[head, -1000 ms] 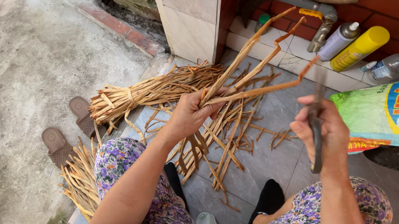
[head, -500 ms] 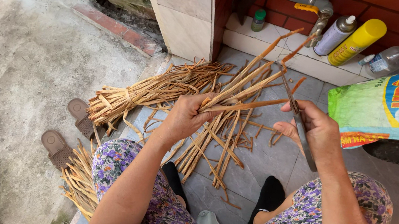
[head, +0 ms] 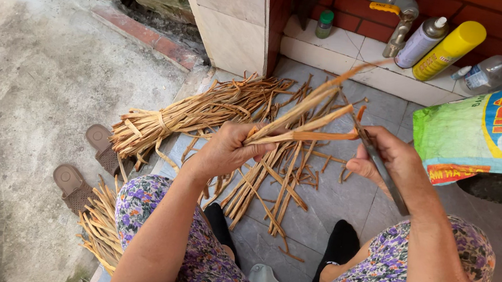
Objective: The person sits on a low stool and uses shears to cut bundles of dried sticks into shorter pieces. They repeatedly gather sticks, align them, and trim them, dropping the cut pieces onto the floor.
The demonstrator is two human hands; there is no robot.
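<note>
Step in hand: the left hand (head: 227, 149) grips a few cane strips (head: 309, 113) raised over the tiled floor (head: 335, 204); the right hand (head: 389, 159) is closed on a dark blade (head: 383, 172) at their base.
Next move: probably a careful pull along the strip.
Around: tied bundle (head: 181, 116), sandals (head: 93, 163), bottles (head: 453, 52), coloured sack (head: 501, 130) close on the right.

My hands: two, left hand (head: 227, 151) and right hand (head: 389, 161), both above tiled floor (head: 348, 203). One knife (head: 381, 168) in right. One tied bundle (head: 194, 115) of strips on floor; loose strips (head: 272, 178) beside it, too many to count. Second heap (head: 98, 224) at floor's edge. Two sandals (head: 90, 162). One green-yellow sack (head: 501, 130). Against wall behind floor: four bottles (head: 450, 50), one small green-capped jar (head: 326, 24), one tap (head: 404, 21).
</note>
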